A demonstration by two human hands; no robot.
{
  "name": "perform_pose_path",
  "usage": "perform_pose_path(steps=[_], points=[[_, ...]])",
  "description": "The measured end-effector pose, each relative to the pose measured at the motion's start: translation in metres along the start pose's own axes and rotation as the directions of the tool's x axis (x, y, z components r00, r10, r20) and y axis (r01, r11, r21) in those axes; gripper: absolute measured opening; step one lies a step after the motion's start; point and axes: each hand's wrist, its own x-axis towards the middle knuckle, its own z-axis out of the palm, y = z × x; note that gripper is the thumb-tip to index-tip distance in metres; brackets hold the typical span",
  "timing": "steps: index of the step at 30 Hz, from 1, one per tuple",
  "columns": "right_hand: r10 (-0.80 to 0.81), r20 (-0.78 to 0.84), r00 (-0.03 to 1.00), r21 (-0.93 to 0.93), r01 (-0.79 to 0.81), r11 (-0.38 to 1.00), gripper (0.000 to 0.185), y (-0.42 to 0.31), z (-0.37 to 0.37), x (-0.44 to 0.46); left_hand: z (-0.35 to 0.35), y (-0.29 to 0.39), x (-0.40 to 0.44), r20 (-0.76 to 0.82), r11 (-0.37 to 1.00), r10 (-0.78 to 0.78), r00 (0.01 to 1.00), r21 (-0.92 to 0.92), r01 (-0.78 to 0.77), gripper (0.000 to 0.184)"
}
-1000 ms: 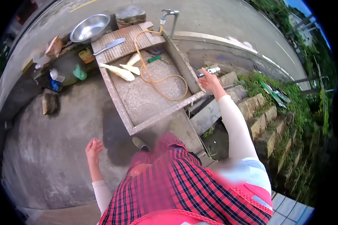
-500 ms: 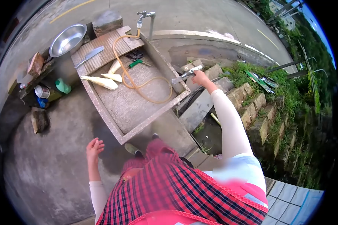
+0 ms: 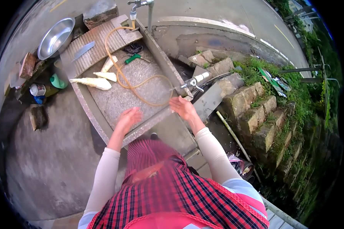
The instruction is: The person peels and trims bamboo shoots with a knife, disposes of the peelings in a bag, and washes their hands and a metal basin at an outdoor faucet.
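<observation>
My left hand [image 3: 129, 119] hangs above the near rim of the stone sink [image 3: 94, 123], its fingers apart and holding nothing. My right hand [image 3: 182, 108] is over the sink's right front corner, just below a side tap [image 3: 195, 80], also empty with fingers spread. Several peeled pale vegetables [image 3: 93, 83] lie in the sink at the left. Near them are a green-handled tool [image 3: 132, 58] and a looped yellow hose [image 3: 119, 71], which runs from the upper tap [image 3: 135, 5]. A knife [image 3: 83, 50] rests on the ribbed board [image 3: 103, 38].
A metal basin [image 3: 56, 38] stands at the upper left, near bricks [image 3: 27, 65] and a green bottle [image 3: 58, 81]. Stone steps [image 3: 248, 102] with grass are at the right. A pale pole [image 3: 233, 135] leans below the side tap.
My right hand has let go of the side tap and moved down and left. My left hand has risen from the side to the sink's near rim. The view has shifted.
</observation>
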Motion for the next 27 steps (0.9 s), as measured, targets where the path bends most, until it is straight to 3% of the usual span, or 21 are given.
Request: perform_pose_path(steps=[1, 6, 10, 13, 14, 15, 16, 17, 18, 19, 20, 22, 24, 25, 27], points=[[-0.009, 0.049, 0.999, 0.103, 0.004, 0.995, 0.037, 0.003, 0.012, 0.023, 0.009, 0.001, 0.021, 0.058, 0.998, -0.025, 0.998, -0.057, 0.028, 0.048], [-0.113, 0.283, 0.952, 0.503, -0.047, 0.863, 0.036, -0.006, 0.041, 0.099, 0.056, 0.017, 0.094, 0.040, 0.957, -0.118, 0.992, -0.262, 0.125, 0.054], [-0.228, 0.408, 0.884, 0.613, -0.081, 0.786, 0.032, -0.003, 0.032, 0.118, 0.075, 0.004, 0.140, 0.068, 0.920, -0.167, 0.984, -0.347, 0.180, 0.061], [-0.261, 0.388, 0.884, 0.691, -0.092, 0.717, 0.039, -0.009, 0.055, 0.111, 0.095, -0.009, 0.163, 0.097, 0.875, -0.125, 0.987, -0.458, 0.156, 0.063], [-0.240, 0.332, 0.912, 0.597, -0.007, 0.802, 0.037, -0.011, 0.066, 0.107, 0.106, -0.008, 0.166, 0.111, 0.856, -0.101, 0.989, -0.496, 0.143, 0.063], [-0.291, 0.144, 0.946, 0.144, 0.271, 0.952, 0.035, -0.011, 0.078, 0.102, 0.118, -0.007, 0.167, 0.124, 0.835, -0.077, 0.989, -0.533, 0.132, 0.064], [-0.420, -0.004, 0.907, -0.384, 0.387, 0.838, 0.034, -0.006, 0.087, 0.097, 0.125, -0.007, 0.170, 0.139, 0.812, -0.055, 0.989, -0.570, 0.125, 0.064], [-0.546, 0.082, 0.833, -0.644, 0.463, 0.609, 0.033, 0.016, 0.091, 0.095, 0.107, -0.027, 0.183, 0.400, 0.820, 0.082, 0.913, -0.547, 0.166, 0.065], [-0.649, 0.195, 0.736, -0.835, 0.471, 0.283, 0.035, 0.043, 0.089, 0.094, 0.076, -0.060, 0.212, 0.654, 0.834, 0.213, 0.726, -0.509, 0.213, 0.066], [-0.710, 0.323, 0.626, -0.926, 0.364, -0.100, 0.039, 0.054, 0.082, 0.095, 0.072, -0.061, 0.212, 0.519, 0.912, 0.306, 0.798, -0.400, -0.090, 0.065], [-0.718, 0.358, 0.597, -0.931, 0.288, -0.225, 0.039, 0.063, 0.076, 0.100, 0.069, -0.060, 0.213, 0.367, 0.920, 0.390, 0.845, -0.188, -0.344, 0.065], [-0.676, 0.241, 0.696, -0.966, 0.237, -0.101, 0.039, 0.059, 0.060, 0.126, 0.037, -0.080, 0.259, 0.468, 0.857, 0.342, 0.815, -0.511, -0.066, 0.058], [-0.529, 0.072, 0.846, -0.936, 0.240, 0.256, 0.039, 0.026, 0.032, 0.151, 0.136, -0.011, 0.173, 0.197, 0.872, 0.116, 0.974, -0.489, -0.004, 0.056], [-0.452, 0.031, 0.892, -0.894, 0.227, 0.387, 0.038, 0.014, 0.024, 0.148, 0.158, -0.004, 0.153, 0.279, 0.853, 0.100, 0.955, -0.518, 0.062, 0.057], [-0.429, 0.054, 0.902, -0.888, 0.240, 0.393, 0.038, 0.025, 0.037, 0.133, 0.144, -0.007, 0.164, 0.190, 0.894, 0.039, 0.981, -0.446, 0.051, 0.059]])
